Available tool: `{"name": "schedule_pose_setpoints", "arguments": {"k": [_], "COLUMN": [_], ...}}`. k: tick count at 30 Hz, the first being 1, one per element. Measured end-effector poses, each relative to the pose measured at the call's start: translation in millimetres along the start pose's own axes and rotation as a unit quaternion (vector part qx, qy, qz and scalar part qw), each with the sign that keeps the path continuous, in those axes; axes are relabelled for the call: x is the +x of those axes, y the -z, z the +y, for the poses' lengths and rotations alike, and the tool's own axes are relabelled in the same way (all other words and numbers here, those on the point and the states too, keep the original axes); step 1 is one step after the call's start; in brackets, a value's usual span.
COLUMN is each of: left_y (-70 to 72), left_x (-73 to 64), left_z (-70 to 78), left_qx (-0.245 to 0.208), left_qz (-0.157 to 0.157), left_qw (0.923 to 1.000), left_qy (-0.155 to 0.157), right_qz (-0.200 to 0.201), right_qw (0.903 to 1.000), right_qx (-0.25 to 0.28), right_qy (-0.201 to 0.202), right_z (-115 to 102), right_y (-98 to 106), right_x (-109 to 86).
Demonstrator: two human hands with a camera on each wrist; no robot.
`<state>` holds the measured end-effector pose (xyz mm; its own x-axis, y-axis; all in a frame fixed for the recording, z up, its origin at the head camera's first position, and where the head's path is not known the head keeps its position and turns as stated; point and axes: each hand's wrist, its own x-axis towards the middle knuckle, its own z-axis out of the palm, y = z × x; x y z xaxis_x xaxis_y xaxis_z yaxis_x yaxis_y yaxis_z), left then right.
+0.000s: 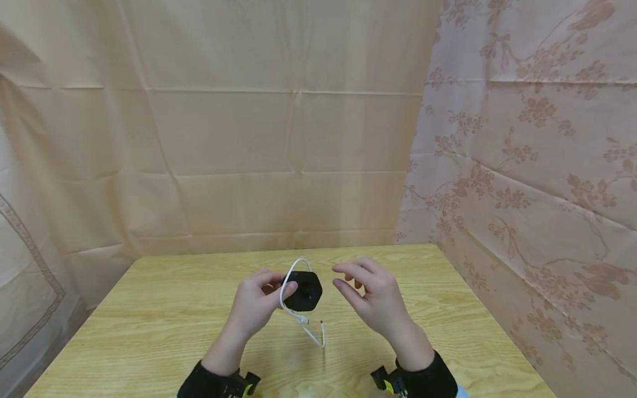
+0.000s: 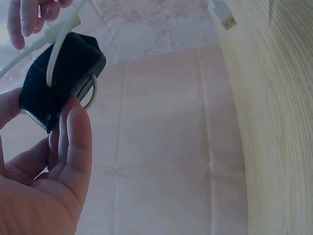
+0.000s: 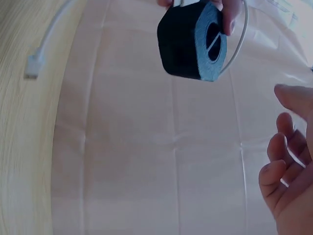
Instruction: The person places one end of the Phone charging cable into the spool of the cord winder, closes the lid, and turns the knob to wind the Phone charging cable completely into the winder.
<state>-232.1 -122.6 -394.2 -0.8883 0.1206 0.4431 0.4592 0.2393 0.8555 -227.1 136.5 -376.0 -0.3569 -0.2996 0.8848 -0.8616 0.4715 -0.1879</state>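
Observation:
My left hand [image 1: 252, 303] grips a black six-sided block [image 1: 309, 296] by its left side, with the thumb over its near face. In the right wrist view the block [image 3: 181, 44] shows a round hollow with a thin bar or strand across it. A white USB cable [image 1: 281, 293] loops around the block; one white plug [image 2: 55, 31] lies close against it. From the loop the other end hangs down, its USB plug [image 2: 226, 19] dangling near the table edge. To the right, my right hand [image 1: 380, 298] hovers apart from the block, fingers loosely bent and holding nothing.
A light wood-grain table [image 1: 164, 326] lies under both hands. Behind it hangs a plain beige cloth [image 1: 239, 155], and a flower-patterned cloth [image 1: 522, 182] hangs along the right side. Both wrists wear black bands [image 1: 425, 376] with small devices.

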Motion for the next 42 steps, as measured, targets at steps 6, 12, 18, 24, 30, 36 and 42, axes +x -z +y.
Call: {"name": "schedule_pose_setpoints", "arguments": {"k": [6,12,18,24,30,36,42], "left_y": [0.9,1.4,0.1,-1.7,-3.7,-3.8,-3.3], "left_x": [1.3,1.7,1.8,2.0,1.3,-0.7,-1.5], "left_z": [1.4,-1.0,-4.1,-8.4,-8.4,-5.4,-6.0], "left_qx": [-0.046,-0.067,-0.076,-0.08,-0.068,-0.049,-0.052], "left_qz": [-0.045,-0.086,-0.114,-0.136,-0.146,-0.169,-0.175], "left_qw": [0.9965,0.9894,0.9829,0.978,0.9772,0.9749,0.9745], "left_qy": [0.053,0.096,0.123,0.137,0.139,0.136,0.13], "right_qz": [-0.014,-0.034,-0.072,-0.116,-0.148,-0.17,-0.168], "right_qw": [0.9933,0.9853,0.9807,0.9749,0.9704,0.9674,0.974], "right_qx": [-0.049,-0.059,-0.057,-0.058,-0.062,-0.07,-0.07], "right_qy": [0.104,0.157,0.173,0.181,0.18,0.174,0.135], "right_z": [2.3,0.1,-2.5,-5.0,-6.7,-7.9,-8.7], "right_y": [0.8,-2.1,-8.8,-17.9,-23.7,-24.6,-24.4], "right_x": [2.3,2.4,-0.9,-4.4,-7.8,-10.6,-11.5]}}
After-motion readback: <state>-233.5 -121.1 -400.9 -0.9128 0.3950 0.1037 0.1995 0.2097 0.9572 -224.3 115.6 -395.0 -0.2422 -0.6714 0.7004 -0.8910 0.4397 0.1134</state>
